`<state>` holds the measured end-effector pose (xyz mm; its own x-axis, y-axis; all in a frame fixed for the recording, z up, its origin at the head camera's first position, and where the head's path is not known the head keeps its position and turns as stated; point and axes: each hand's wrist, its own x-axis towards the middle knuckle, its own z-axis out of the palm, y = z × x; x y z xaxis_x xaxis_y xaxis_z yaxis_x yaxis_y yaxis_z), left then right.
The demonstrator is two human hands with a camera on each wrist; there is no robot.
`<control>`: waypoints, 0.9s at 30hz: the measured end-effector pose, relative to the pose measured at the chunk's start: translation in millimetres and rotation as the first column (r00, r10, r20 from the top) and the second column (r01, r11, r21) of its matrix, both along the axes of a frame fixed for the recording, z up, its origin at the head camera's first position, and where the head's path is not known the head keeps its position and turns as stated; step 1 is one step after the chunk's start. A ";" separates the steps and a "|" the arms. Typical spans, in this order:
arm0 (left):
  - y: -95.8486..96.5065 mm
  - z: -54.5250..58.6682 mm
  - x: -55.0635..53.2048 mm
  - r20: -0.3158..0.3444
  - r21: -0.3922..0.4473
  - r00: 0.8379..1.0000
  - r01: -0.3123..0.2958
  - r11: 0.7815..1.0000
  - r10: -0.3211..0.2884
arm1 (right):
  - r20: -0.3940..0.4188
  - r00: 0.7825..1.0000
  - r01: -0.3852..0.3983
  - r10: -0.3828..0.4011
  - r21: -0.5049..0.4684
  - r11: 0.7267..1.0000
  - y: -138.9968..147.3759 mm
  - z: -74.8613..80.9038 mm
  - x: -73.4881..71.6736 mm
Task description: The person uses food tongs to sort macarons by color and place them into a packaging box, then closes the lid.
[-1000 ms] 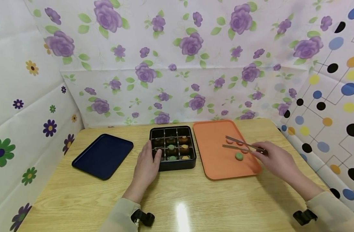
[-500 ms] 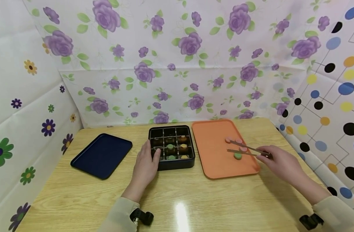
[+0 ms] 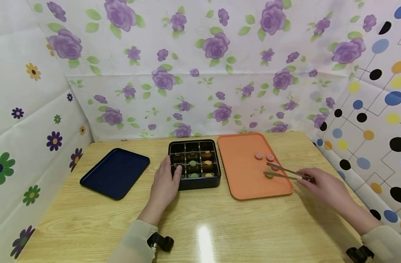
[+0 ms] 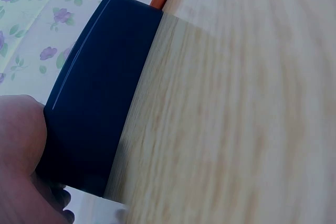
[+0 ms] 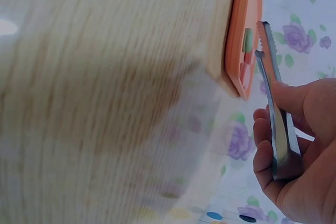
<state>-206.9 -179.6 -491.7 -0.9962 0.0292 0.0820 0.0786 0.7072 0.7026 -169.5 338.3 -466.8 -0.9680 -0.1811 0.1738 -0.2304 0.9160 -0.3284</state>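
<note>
My left hand (image 3: 164, 184) holds the near left corner of a black divided box (image 3: 200, 185), thumb at the rim and fingers along its side. Green, yellow and brown macaron-like rounds sit in several compartments; the back row shows dark. In my right hand (image 3: 329, 188) is a pair of metal tongs (image 5: 286, 145), gripped between thumb and fingers, their toothed tips apart. Over the orange tray (image 3: 241, 175), the lower tip overlaps a green macaron (image 3: 269, 176). The upper tip lies near a pink macaron (image 3: 275, 167). Two more pink macarons (image 3: 258, 156) lie farther back on that tray.
A dark blue tray (image 3: 116, 173) lies on the left of the wooden table (image 3: 187, 219). The orange tray stands just right of the box. Patterned cloth walls (image 3: 193, 102) close in the back and both sides.
The tongs have drawn back right and toward the person, from over the pink macarons to the green one. Their tips remain apart. The left hand stays at the box.
</note>
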 end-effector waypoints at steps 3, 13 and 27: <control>0.2 -0.2 0.4 0.000 0.003 1.000 -0.005 1.000 0.005 | 0.003 1.000 -0.004 0.004 0.006 1.000 2.7 -1.5 0.2; 1.1 0.0 0.4 -0.007 0.003 1.000 -0.014 1.000 0.014 | 0.020 1.000 -0.007 0.007 0.031 0.999 6.7 -4.5 -1.0; 0.7 -3.4 -1.1 -0.015 0.007 1.000 -0.010 1.000 0.010 | -0.026 1.000 -0.009 0.010 0.035 0.999 10.8 -7.5 3.7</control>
<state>-208.0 -178.8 -495.2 -0.9951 0.0190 0.0968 0.0821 0.7029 0.7065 -165.8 349.1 -474.3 -0.9614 -0.1968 0.1925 -0.2473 0.9245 -0.2901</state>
